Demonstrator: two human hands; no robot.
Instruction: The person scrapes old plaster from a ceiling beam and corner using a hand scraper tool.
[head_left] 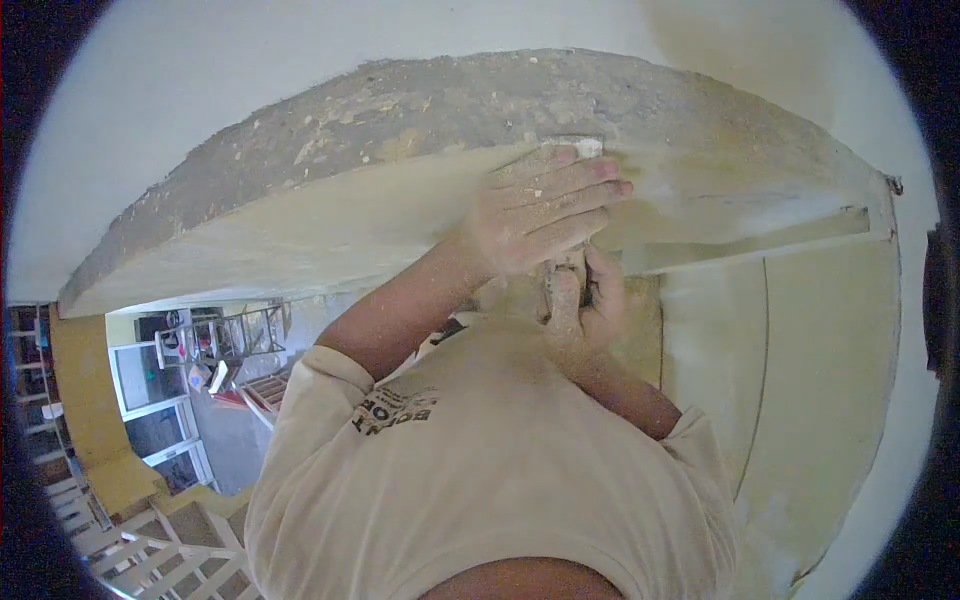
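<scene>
My right hand (590, 305) is wrapped round the handle of a putty knife or scraper (575, 146), with its thumb along the handle. The tool's whitish, flat end rests at the lower edge of a rough grey band (450, 105) on the wall. Across the middle of the tool lies my left hand (545, 205), fingers stretched out side by side and pressed against it, hiding much of it. White dust or paint flecks mark the left hand. Just below the band, a smooth cream surface (350, 225) sits close to both hands.
Cream panels (820, 340) with dark seams stand at the right. At lower left, a room below shows a metal ladder or frame (250, 335), a glazed door (150, 380), a yellow post (90, 400) and white railings (160, 560).
</scene>
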